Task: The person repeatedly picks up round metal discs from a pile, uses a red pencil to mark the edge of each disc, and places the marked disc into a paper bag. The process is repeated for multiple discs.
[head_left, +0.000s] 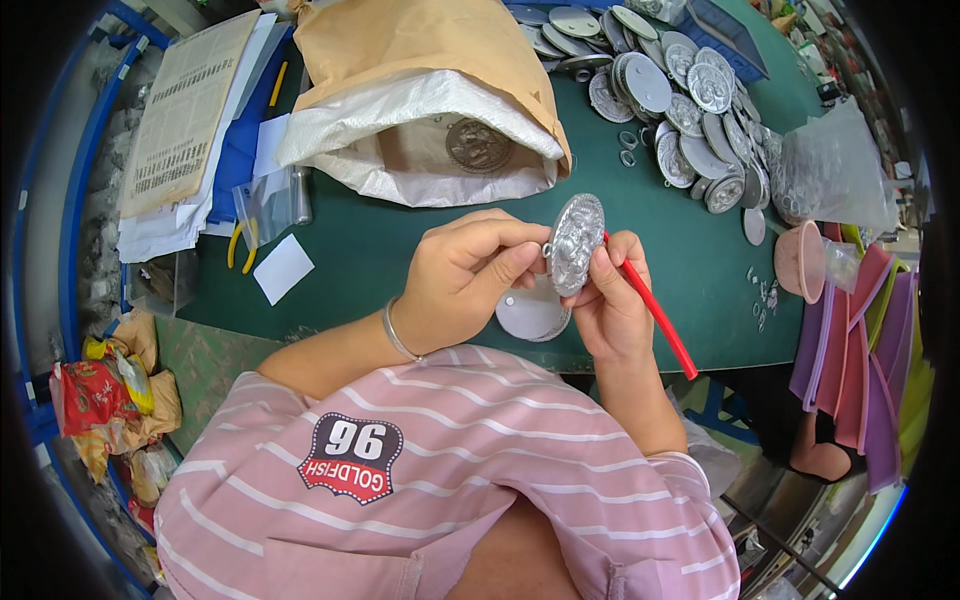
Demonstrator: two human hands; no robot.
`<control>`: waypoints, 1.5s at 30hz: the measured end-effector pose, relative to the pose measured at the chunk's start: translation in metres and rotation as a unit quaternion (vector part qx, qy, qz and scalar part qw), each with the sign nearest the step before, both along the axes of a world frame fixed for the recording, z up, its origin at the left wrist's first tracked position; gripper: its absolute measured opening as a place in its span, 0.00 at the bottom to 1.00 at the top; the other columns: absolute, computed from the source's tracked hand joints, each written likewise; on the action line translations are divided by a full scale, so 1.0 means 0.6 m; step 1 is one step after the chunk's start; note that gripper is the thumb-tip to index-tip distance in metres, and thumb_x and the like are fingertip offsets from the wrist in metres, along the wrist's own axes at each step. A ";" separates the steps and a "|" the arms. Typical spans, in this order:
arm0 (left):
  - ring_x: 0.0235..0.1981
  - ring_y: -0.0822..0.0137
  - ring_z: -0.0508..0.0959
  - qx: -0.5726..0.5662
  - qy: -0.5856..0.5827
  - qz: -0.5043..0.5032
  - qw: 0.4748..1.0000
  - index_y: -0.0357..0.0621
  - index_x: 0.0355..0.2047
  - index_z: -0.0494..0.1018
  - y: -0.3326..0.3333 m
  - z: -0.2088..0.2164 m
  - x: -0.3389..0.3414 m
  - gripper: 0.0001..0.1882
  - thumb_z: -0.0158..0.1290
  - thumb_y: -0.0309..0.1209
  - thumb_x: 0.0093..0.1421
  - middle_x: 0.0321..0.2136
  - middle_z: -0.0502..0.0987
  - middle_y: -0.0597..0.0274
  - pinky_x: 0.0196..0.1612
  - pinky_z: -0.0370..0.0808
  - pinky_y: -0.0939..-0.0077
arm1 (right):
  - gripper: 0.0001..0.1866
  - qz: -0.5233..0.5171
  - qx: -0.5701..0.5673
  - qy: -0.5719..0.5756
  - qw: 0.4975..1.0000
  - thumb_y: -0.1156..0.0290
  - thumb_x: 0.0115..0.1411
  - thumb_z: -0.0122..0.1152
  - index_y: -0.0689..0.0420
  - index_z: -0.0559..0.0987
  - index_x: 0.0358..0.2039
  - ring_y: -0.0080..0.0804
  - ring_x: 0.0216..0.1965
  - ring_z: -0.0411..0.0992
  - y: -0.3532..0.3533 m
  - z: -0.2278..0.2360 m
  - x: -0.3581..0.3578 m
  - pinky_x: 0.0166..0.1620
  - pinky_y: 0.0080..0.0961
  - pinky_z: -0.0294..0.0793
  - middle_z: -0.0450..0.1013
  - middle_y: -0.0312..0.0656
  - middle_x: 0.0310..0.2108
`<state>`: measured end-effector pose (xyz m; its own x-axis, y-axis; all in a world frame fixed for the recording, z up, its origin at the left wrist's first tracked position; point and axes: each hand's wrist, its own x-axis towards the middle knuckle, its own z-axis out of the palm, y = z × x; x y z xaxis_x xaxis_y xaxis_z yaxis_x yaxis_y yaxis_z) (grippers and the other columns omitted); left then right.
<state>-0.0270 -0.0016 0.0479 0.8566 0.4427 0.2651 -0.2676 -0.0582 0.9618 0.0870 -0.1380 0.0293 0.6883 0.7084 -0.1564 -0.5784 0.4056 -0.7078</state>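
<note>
Green tabletop (358,245) stretches left of hands (460,275) (617,310) pinching a silver medallion (577,245) by its edge.

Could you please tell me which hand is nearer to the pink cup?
Right: the right hand is left of the pink cup; the left hand is farther left.

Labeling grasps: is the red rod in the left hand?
No, the red rod sits in the right hand, beside the silver medallion.

- Silver medallion (577,244): round, embossed, held raised and nearly on edge, small loop (547,251) at its left rim.
- Red rod (657,315): slender, just right, slanting nearer and rightward.
</note>
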 end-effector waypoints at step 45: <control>0.34 0.70 0.78 -0.328 -0.002 0.005 0.945 0.35 0.37 0.71 0.012 -0.035 0.001 0.09 0.53 0.19 0.54 0.34 0.77 0.55 0.37 0.77 0.77 | 0.16 -0.040 -0.100 -0.594 0.797 0.93 0.39 0.50 0.60 0.64 0.27 0.47 0.47 0.71 -0.006 -0.004 0.013 0.47 0.32 0.72 0.68 0.60 0.48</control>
